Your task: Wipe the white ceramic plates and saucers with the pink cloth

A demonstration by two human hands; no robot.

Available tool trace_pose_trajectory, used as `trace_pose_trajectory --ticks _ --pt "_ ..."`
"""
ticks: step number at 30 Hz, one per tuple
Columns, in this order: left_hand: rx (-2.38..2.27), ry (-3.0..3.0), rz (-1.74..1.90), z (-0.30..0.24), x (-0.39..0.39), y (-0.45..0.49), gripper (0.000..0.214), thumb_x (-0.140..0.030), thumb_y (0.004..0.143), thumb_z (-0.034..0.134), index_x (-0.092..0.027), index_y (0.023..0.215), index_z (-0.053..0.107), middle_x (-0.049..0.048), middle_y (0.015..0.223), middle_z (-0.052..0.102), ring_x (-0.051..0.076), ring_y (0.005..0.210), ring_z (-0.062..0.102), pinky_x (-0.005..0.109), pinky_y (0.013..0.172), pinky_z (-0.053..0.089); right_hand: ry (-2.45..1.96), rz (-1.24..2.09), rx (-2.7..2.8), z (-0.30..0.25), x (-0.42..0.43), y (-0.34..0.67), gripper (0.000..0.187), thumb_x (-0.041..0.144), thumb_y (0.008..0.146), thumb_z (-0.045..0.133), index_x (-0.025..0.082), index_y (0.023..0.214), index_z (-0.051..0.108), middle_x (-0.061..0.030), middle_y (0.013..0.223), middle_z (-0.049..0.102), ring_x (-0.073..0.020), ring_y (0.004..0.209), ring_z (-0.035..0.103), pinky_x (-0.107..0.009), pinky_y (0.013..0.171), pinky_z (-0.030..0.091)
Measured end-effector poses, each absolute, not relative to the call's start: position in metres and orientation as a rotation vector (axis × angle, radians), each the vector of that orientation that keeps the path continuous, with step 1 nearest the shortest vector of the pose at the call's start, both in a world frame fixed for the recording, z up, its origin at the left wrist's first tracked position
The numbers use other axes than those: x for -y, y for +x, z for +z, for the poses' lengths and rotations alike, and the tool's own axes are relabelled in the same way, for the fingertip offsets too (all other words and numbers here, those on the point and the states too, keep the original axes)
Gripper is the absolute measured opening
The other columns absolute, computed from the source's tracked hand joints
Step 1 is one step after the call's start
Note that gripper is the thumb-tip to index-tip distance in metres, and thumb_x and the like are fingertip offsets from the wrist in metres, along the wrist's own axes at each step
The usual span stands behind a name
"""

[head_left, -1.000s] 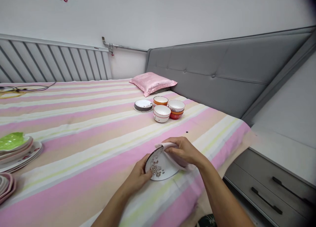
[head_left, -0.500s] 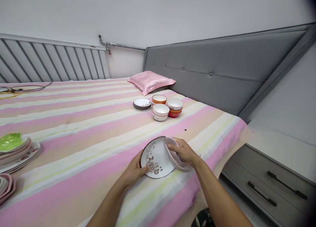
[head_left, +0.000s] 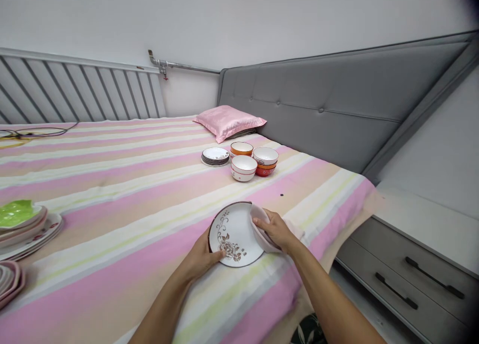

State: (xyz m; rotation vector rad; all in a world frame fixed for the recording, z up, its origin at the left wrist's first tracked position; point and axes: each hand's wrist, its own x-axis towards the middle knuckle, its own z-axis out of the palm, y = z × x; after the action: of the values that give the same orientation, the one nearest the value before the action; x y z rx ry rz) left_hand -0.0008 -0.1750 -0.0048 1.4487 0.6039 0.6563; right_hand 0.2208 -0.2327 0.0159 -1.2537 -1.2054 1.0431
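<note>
A white plate [head_left: 235, 229] with a dark rim and a brown flower pattern is held tilted above the striped bed cover. My left hand [head_left: 204, 257] grips its left edge, thumb on the face and fingers hidden behind. Folded over the plate's right edge is a pale pink cloth [head_left: 262, 239]. My right hand [head_left: 276, 229] is closed on the cloth, pinching it against the rim, with the thumb on the front. Part of the cloth hangs to the right behind that hand.
Beyond the plate stand stacked bowls [head_left: 243, 168] and a stack of small plates [head_left: 215, 156]. A pink pillow [head_left: 229, 122] lies by the grey headboard [head_left: 299, 94]. More dishes [head_left: 30, 239], one leaf-green, sit at the left. A drawer cabinet [head_left: 415, 264] stands right of the bed.
The plate has turned slightly and faces me more fully. The cloth at its right edge has shifted, with more of it spread to the right. Both hands keep their hold.
</note>
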Motion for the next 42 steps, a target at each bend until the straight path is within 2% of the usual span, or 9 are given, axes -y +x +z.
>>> trace_pose_trajectory --ticks 4,9,12,17,23,31,36,42 --pt "-0.607 1.498 0.775 0.0 0.178 0.005 0.069 -0.032 0.07 0.066 -0.015 0.129 0.035 0.0157 0.128 0.049 0.029 0.113 0.048 0.041 0.09 0.043 -1.369 0.623 1.421 0.039 0.237 0.216 0.023 0.038 0.08 0.049 0.02 0.089 0.06 -0.001 0.08 0.064 -0.0175 0.075 0.057 -0.027 0.066 0.044" --pt "-0.681 1.668 0.932 0.011 0.182 0.005 0.042 -0.031 0.075 0.06 -0.016 0.113 0.053 0.01 0.111 0.06 0.024 0.102 0.055 0.034 0.085 0.045 -1.455 0.367 1.72 0.061 0.247 0.202 0.026 0.025 0.082 0.046 0.029 0.104 0.059 0.0003 0.1 0.064 -0.0183 0.088 0.059 -0.027 0.073 0.043" --pt "-0.731 1.769 1.014 0.009 0.18 0.003 0.031 -0.031 0.076 0.059 -0.017 0.104 0.059 0.0071 0.101 0.064 0.022 0.092 0.058 0.031 0.078 0.047 -1.441 0.319 1.818 0.063 0.248 0.194 0.029 0.021 0.082 0.046 0.031 0.106 0.059 0.0016 0.103 0.064 -0.0175 0.092 0.058 -0.026 0.076 0.042" --pt "-0.803 1.805 1.059 0.006 0.178 0.003 0.026 -0.033 0.082 0.049 -0.018 0.097 0.064 0.0057 0.099 0.066 0.021 0.09 0.058 0.03 0.078 0.045 -1.403 0.378 1.814 0.061 0.246 0.188 0.026 0.021 0.082 0.046 0.03 0.102 0.06 0.0021 0.101 0.065 -0.0167 0.09 0.058 -0.026 0.074 0.042" --pt "-0.844 1.741 1.031 0.008 0.176 0.004 0.031 -0.037 0.081 0.05 -0.017 0.102 0.062 0.006 0.102 0.066 0.023 0.095 0.057 0.031 0.081 0.045 -1.307 0.57 1.633 0.051 0.241 0.193 0.022 0.027 0.082 0.047 0.026 0.097 0.062 0.0009 0.091 0.066 -0.0161 0.081 0.059 -0.025 0.071 0.044" --pt "-0.853 1.6 1.019 0.012 0.175 0.004 0.038 -0.04 0.08 0.051 -0.014 0.105 0.06 0.0073 0.104 0.066 0.025 0.096 0.058 0.034 0.082 0.046 -1.26 0.749 1.455 0.034 0.234 0.203 0.019 0.031 0.081 0.049 0.02 0.092 0.059 -0.0004 0.085 0.062 -0.0158 0.08 0.055 -0.027 0.074 0.042" --pt "-0.862 1.522 1.029 0.014 0.176 0.004 0.039 -0.042 0.079 0.052 -0.014 0.105 0.061 0.0074 0.104 0.067 0.025 0.096 0.059 0.036 0.083 0.046 -1.257 0.878 1.348 0.02 0.228 0.206 0.019 0.037 0.078 0.053 0.018 0.082 0.055 0.0016 0.073 0.055 -0.0127 0.068 0.049 -0.024 0.063 0.04" --pt "-0.873 1.465 1.022 0.016 0.177 0.004 0.037 -0.04 0.079 0.052 -0.013 0.104 0.06 0.0075 0.102 0.067 0.025 0.093 0.06 0.036 0.08 0.047 -1.326 1.062 1.221 0.001 0.227 0.209 0.026 0.041 0.073 0.058 0.018 0.067 0.046 0.0054 0.057 0.042 -0.0083 0.053 0.036 -0.021 0.05 0.03"
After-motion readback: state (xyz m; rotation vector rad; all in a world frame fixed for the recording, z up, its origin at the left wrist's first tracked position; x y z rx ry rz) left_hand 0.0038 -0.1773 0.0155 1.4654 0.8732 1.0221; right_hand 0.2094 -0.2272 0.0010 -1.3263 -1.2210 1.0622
